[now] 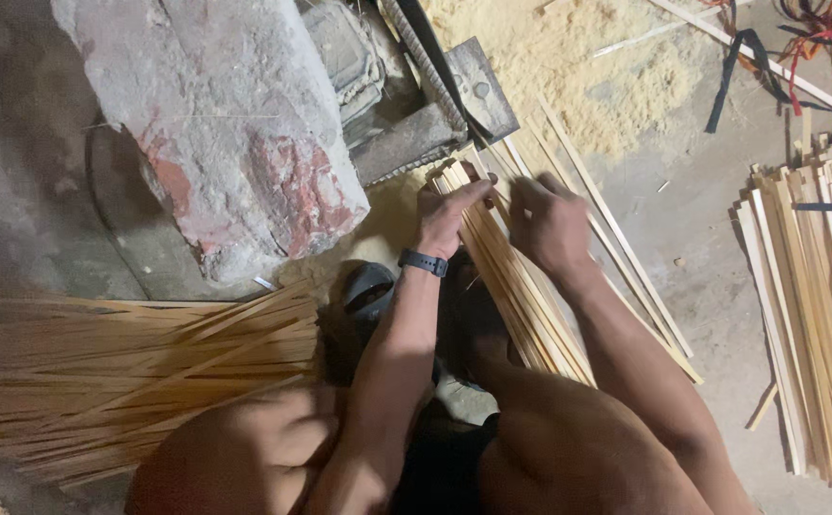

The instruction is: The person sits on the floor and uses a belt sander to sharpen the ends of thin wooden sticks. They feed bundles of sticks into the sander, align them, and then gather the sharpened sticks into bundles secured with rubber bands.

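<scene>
Pale thin bamboo strips in a bundle (516, 286) on the floor between the knees, long axis near-right to far-left, far ends pinched by left fingers (464, 195), right hand (550, 224) clenched just beside, equally near.

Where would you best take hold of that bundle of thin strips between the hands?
Probably near its far end, where the left hand and right hand meet the strip bundle. Come from above, one hand on each long side: the strips lie flat, loose and slanted, so pressing from both sides keeps them together.
</scene>
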### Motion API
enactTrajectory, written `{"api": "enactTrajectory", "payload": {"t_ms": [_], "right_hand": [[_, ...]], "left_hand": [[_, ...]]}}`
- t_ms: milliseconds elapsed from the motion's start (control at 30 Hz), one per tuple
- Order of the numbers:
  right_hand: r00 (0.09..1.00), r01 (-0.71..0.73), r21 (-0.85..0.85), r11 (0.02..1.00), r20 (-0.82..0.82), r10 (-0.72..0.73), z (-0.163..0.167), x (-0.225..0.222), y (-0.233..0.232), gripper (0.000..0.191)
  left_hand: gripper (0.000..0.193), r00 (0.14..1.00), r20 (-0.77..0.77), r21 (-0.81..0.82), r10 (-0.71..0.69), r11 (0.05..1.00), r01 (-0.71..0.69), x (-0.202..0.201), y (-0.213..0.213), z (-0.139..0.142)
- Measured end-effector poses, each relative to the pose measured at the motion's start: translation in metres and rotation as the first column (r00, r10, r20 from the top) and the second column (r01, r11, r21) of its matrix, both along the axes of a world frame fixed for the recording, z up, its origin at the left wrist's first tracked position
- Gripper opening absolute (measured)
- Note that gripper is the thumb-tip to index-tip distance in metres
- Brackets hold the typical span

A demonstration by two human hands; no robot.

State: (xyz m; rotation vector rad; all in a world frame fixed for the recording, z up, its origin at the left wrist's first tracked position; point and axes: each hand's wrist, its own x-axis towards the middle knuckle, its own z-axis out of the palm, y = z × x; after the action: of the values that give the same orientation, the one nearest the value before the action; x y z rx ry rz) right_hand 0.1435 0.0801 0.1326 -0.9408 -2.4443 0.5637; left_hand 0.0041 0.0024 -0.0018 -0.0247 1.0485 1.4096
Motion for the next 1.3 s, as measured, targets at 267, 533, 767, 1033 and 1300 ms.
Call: {"api": "enactTrajectory", "payload": {"t_ms": [267, 533, 767, 1033, 1300], "right_hand": [[0.999, 0.031, -0.149, 0.988, 0.025, -0.028, -0.021, 0.034, -0.017, 0.015], [0.993, -0.022, -0.148, 0.989, -0.116, 0.004, -0.024, -0.028, 0.008, 0.010], [0.984, 0.049, -0.072, 0.996, 0.176, -0.035, 0.005, 0.029, -0.007, 0.020], [0.999, 0.048, -0.655, 0.754, 0.017, -0.049, -0.026, 0.059, -0.023, 0.016], [0.965, 0.251, -0.597, 0.762, 0.096, -0.243, -0.015, 0.056, -0.035, 0.026]], "left_hand": [[0.041, 0.999, -0.005, 0.228, 0.033, 0.973, -0.031, 0.002, 0.003, 0.004], [0.024, 0.981, -0.174, 0.030, 0.085, 0.996, -0.081, -0.007, -0.001, -0.009], [0.024, 0.961, -0.272, 0.121, 0.047, 0.993, -0.015, -0.010, -0.004, 0.039], [0.041, 0.990, -0.115, 0.195, 0.081, 0.979, -0.057, -0.008, -0.001, 0.074], [0.042, 0.983, -0.143, 0.196, 0.112, 0.977, -0.082, -0.008, -0.004, 0.067]]}}
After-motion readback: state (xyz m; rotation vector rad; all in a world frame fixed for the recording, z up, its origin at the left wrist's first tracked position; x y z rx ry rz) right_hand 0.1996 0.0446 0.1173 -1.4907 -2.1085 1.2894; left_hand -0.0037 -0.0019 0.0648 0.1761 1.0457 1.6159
